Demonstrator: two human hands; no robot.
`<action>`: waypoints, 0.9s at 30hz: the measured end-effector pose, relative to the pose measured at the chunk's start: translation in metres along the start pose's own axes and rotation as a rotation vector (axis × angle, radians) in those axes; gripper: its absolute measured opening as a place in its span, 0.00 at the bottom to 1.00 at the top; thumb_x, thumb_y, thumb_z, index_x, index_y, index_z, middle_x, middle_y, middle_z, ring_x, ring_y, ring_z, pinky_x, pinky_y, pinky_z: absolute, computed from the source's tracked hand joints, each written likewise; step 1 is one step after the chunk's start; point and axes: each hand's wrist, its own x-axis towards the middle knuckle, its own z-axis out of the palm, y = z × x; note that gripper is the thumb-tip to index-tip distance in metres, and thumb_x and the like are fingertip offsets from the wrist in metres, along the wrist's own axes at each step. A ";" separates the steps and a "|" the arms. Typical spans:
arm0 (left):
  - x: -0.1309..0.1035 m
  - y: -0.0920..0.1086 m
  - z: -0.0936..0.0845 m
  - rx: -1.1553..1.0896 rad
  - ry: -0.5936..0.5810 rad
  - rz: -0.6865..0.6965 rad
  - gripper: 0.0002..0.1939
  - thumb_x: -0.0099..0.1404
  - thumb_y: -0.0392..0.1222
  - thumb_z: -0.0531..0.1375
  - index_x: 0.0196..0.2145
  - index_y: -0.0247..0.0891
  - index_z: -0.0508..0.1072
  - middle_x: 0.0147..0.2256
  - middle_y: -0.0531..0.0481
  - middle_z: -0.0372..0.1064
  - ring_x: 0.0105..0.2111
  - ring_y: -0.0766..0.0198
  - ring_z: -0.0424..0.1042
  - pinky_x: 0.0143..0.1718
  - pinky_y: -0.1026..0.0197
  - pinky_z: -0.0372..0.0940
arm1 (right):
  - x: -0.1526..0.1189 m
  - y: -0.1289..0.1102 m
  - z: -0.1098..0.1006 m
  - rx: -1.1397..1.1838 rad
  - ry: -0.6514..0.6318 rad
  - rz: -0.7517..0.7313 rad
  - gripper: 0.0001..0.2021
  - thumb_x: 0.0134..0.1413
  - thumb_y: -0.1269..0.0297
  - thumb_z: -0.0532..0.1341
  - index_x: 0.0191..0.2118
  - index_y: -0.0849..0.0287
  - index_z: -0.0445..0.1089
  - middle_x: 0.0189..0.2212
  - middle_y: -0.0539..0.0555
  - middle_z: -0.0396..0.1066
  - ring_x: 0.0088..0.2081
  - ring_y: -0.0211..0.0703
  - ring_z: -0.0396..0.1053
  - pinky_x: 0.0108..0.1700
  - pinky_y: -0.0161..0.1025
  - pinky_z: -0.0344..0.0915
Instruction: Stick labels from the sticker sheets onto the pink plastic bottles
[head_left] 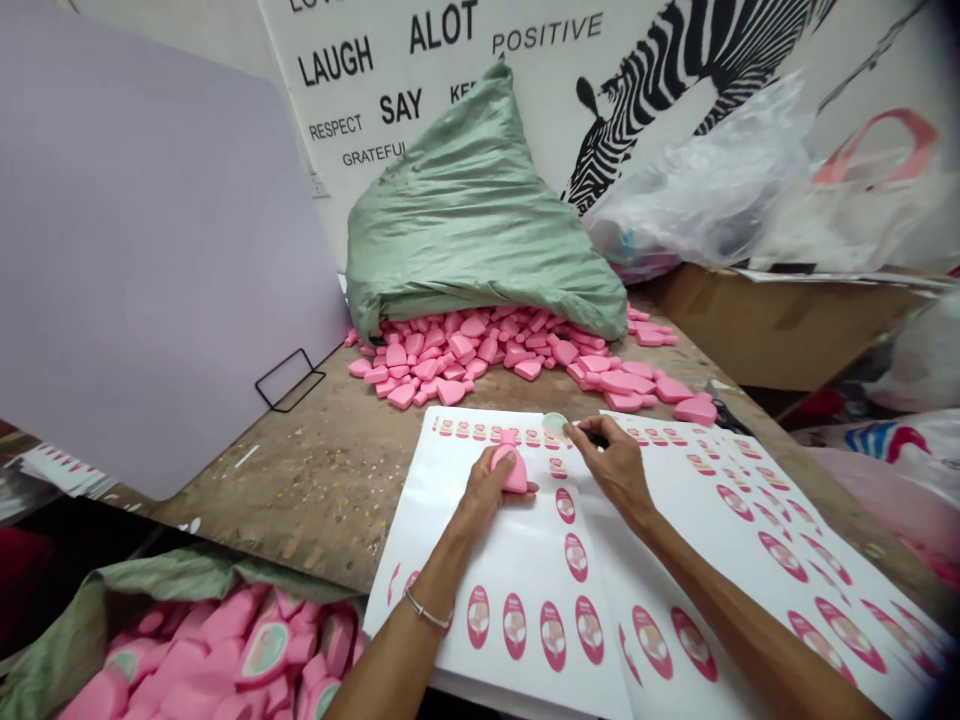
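Observation:
My left hand (491,490) is wrapped round a small pink bottle-shaped piece (511,470), its neck pointing away from me. To its right, my right hand (611,460) pinches the edge of a pale green oval sticker (555,424). Something dark shows under the right fingers, too hidden to name. Beneath both hands lie white sticker sheets (465,540) printed with pink oval labels. Beyond the sheets, many plain pink bottle-shaped pieces (450,365) lie heaped at the mouth of a green sack (480,210).
At lower left, another green sack (67,620) holds pink pieces, some bearing pale green ovals. A pale panel (165,250) stands left, beside a black wire stand (289,382). Black scissors (726,415), a cardboard box (780,325) and plastic bags (697,185) are on the right.

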 end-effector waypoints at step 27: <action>-0.040 0.042 0.024 -0.216 -0.084 -0.041 0.25 0.66 0.56 0.50 0.43 0.31 0.72 0.38 0.40 0.73 0.39 0.53 0.73 0.40 0.47 0.70 | -0.043 -0.070 -0.011 -0.350 -0.001 -0.487 0.10 0.57 0.59 0.58 0.38 0.57 0.75 0.24 0.52 0.70 0.31 0.43 0.63 0.38 0.42 0.54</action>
